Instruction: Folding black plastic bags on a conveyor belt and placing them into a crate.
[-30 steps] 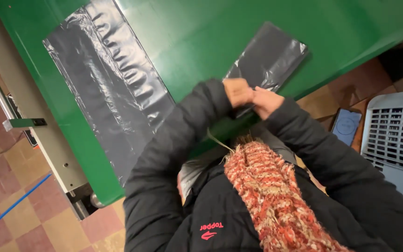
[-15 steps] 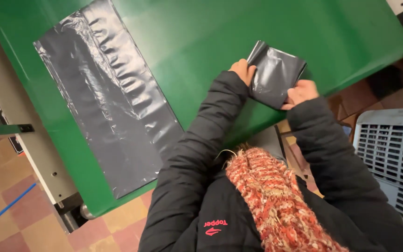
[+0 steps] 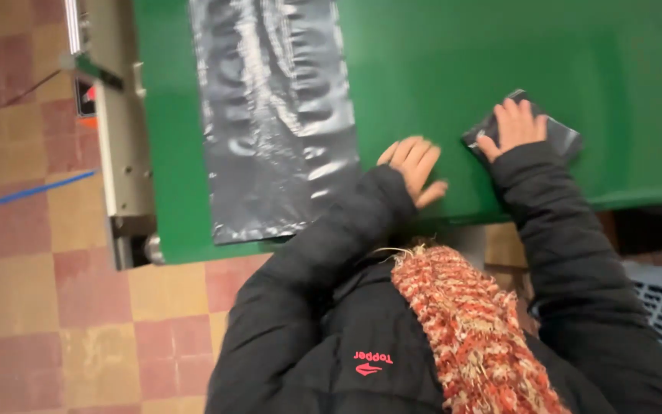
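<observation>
Green table (image 3: 499,54) fills most of the frame, with checkered red and tan floor tiles (image 3: 32,307) down the left side. Right hand (image 3: 513,126) is pressed flat, fingers spread, on a small folded dark plastic bag (image 3: 557,136) near the right edge of the frame. Left hand (image 3: 417,169) lies open and flat on the bare table at centre, gripping nothing. Big grey plastic sheet (image 3: 273,115) is spread out in the upper middle, well apart from the folded bag.

Dim warm light — glare streaks on grey plastic sheet (image 3: 273,115), overall motion blur.
</observation>
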